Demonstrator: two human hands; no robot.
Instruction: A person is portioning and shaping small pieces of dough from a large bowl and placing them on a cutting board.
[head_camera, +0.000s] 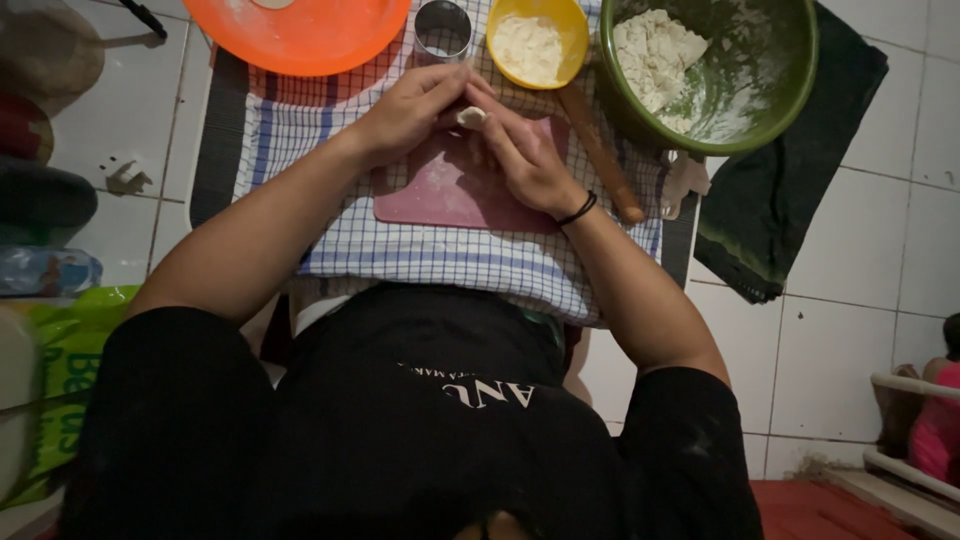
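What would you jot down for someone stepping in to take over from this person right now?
Left hand and right hand: both pinch one small piece of dough between the fingertips, held just above the pink board.
The board lies on a checked cloth. A wooden rolling pin rests at the board's right edge. Behind it stand a metal ring cutter, a yellow bowl of flour and a green bowl with a lump of dough; an orange plate is at the left.
Done: one piece taken and being shaped.
Left: a good lump remains in the green bowl.
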